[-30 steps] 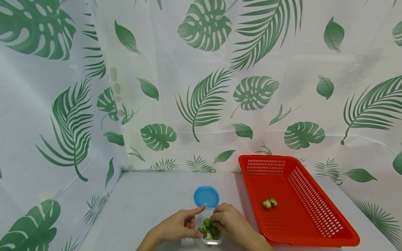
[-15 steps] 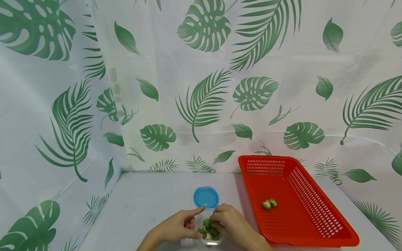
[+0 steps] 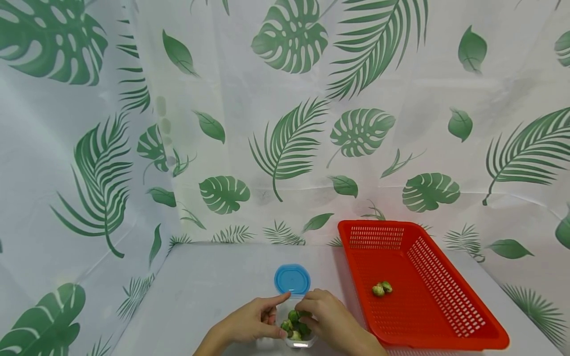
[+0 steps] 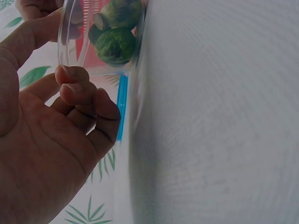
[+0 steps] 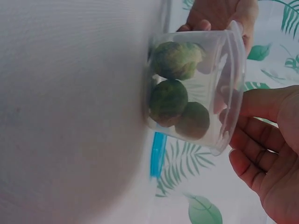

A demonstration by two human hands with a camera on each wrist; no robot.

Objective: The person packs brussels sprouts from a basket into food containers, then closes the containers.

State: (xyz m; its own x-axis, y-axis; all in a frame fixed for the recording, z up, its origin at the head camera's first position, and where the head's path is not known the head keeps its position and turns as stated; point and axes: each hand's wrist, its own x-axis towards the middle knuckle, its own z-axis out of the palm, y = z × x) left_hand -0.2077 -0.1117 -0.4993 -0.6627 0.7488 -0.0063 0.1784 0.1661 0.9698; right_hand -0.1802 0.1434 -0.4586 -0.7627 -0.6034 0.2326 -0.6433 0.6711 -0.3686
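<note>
A clear plastic container [image 3: 299, 344] stands on the table with several Brussels sprouts [image 3: 296, 335] inside. My left hand [image 3: 251, 319] holds its left side, thumb near the front and index finger toward the back. In the left wrist view the curled fingers [image 4: 77, 88] lie beside the rim. My right hand [image 3: 327, 316] reaches over the right side, its bent fingertips inside above the sprouts. In the right wrist view a sprout [image 5: 192, 120] lies close to these fingers; whether they grip one is unclear. The blue lid [image 3: 292, 279] lies just behind the container.
A large red perforated basket [image 3: 427, 341] stands to the right of the hands, with a few small sprouts [image 3: 380, 289] on its floor. Leaf-patterned sheeting [image 3: 285, 207] walls the table [image 3: 200, 277] at the back and sides.
My right fingers have shifted very slightly inside the container, and a bit more green shows beneath them. My left hand, the lid and the basket stay in place.
</note>
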